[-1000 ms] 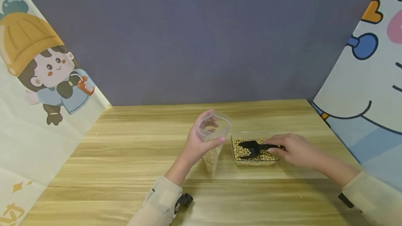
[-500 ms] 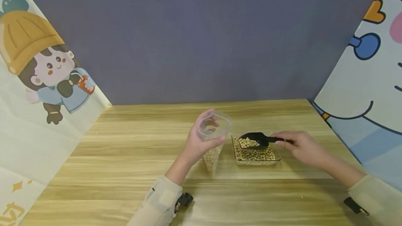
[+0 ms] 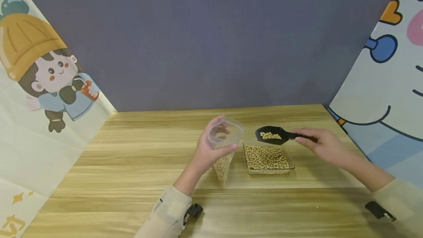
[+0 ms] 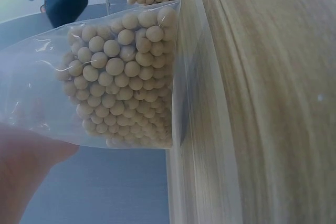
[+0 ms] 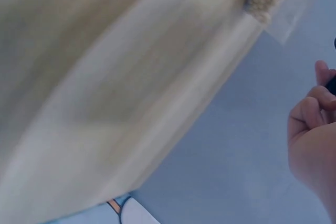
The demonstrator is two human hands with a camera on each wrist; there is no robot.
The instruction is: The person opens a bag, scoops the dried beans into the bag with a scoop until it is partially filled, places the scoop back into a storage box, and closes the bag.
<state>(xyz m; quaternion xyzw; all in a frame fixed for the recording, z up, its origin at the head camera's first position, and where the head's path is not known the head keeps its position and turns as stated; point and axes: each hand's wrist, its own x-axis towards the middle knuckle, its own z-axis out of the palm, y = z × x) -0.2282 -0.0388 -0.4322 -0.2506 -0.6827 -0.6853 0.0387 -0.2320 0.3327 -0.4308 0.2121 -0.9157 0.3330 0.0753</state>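
My left hand (image 3: 209, 149) grips a clear plastic bag (image 4: 31, 77) near its top, thumb in front and fingers behind, keeping its mouth spread wide. Soybeans (image 4: 121, 72) fill the bag's lower part, and its bottom end is at the table. Fingers of my right hand (image 3: 322, 146) pinch the handle of a black scoop (image 3: 279, 141), which carries a small heap of soybeans (image 3: 270, 135). The scoop is raised above the back edge of a clear rectangular container (image 3: 252, 172) full of soybeans (image 3: 267, 158), to the right of the bag.
Both items stand on a wood-grain table (image 3: 138, 172). A grey wall panel (image 3: 211, 39) rises behind it. Cartoon-printed sheets flank the table on the left (image 3: 20, 127) and right (image 3: 390, 102). Each sleeve carries a dark wrist device.
My right hand has lifted the scoop out of the soybeans in the container, up and slightly back, with soybeans in it. The left hand and bag have stayed in place.
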